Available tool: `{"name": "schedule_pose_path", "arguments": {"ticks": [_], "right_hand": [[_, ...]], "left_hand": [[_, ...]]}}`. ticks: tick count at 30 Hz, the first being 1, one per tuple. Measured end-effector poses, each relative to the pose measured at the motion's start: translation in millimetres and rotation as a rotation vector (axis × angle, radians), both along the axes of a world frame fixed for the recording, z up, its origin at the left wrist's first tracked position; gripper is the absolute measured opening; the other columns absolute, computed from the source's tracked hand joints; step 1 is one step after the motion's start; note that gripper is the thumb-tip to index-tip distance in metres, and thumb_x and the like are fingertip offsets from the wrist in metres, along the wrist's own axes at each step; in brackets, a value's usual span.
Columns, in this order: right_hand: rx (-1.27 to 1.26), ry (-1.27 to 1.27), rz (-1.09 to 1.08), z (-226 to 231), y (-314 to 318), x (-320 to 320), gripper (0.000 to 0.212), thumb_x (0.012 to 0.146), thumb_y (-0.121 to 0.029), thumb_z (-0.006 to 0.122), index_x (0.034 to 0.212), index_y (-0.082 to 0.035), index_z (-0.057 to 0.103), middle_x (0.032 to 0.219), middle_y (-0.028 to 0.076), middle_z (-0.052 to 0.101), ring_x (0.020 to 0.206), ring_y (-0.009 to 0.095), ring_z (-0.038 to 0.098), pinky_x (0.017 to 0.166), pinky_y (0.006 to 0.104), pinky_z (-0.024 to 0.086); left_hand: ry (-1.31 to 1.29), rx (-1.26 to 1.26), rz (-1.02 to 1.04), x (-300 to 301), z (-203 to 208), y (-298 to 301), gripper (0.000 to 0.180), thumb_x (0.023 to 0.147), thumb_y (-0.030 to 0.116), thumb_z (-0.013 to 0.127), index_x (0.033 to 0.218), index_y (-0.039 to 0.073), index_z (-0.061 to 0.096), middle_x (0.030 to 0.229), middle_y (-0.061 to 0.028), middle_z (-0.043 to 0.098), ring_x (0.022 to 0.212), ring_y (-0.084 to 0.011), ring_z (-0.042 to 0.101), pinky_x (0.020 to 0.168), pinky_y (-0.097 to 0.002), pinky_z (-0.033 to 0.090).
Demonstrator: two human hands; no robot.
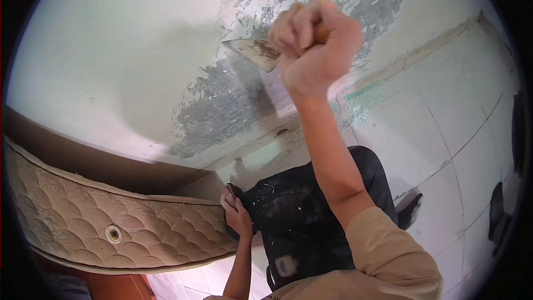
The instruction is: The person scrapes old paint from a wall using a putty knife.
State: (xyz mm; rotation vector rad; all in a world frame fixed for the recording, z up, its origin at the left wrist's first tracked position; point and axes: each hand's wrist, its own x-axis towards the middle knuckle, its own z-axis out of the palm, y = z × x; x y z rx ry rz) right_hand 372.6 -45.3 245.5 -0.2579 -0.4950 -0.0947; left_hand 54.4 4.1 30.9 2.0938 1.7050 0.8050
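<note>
My right hand is raised in front of the wall, its fingers wrapped round the orange-brown handle of a scraper. The scraper's flat blade is stained, widens away from my fist and points left over a bare patch of wall. Whether the blade's edge touches the wall I cannot tell. Grey, scratched plaster shows where the pale coating is gone, with ragged edges around it. Low at my left knee, my left hand is closed beside the mattress end, its fingers curled at something dark that I cannot make out.
A beige quilted mattress stands on its side at the left, near the wall. My dark trousers carry white flecks. Pale floor tiles spread to the right, where dark footwear shows. Crumbs and dust lie along the wall's foot.
</note>
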Motion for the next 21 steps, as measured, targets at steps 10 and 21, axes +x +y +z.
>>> {"name": "schedule_pose_path", "arguments": {"ticks": [10,21], "right_hand": [[0.023,-0.044,-0.037,-4.0,6.0,2.4,0.034,0.079,-0.025,0.033,0.050,-0.010,0.025,0.044,0.001,0.022,0.040,0.013,0.023,0.041,0.0292,0.022],[0.029,-0.091,-0.133,4.5,-15.2,-0.1,0.034,0.079,-0.023,0.033,0.049,-0.009,0.027,0.044,0.002,0.024,0.039,0.013,0.024,0.039,0.0278,0.022]], "left_hand": [[0.024,-0.020,0.020,-0.2,-0.9,1.1,0.043,0.084,0.022,0.047,0.123,0.007,0.038,0.107,-0.0221,0.056,0.094,-0.0396,0.055,0.079,-0.0410,0.042],[0.007,0.042,0.013,-3.7,-9.7,3.6,0.042,0.084,0.022,0.048,0.123,0.008,0.039,0.108,-0.0223,0.055,0.095,-0.0397,0.054,0.079,-0.0416,0.041]]}}
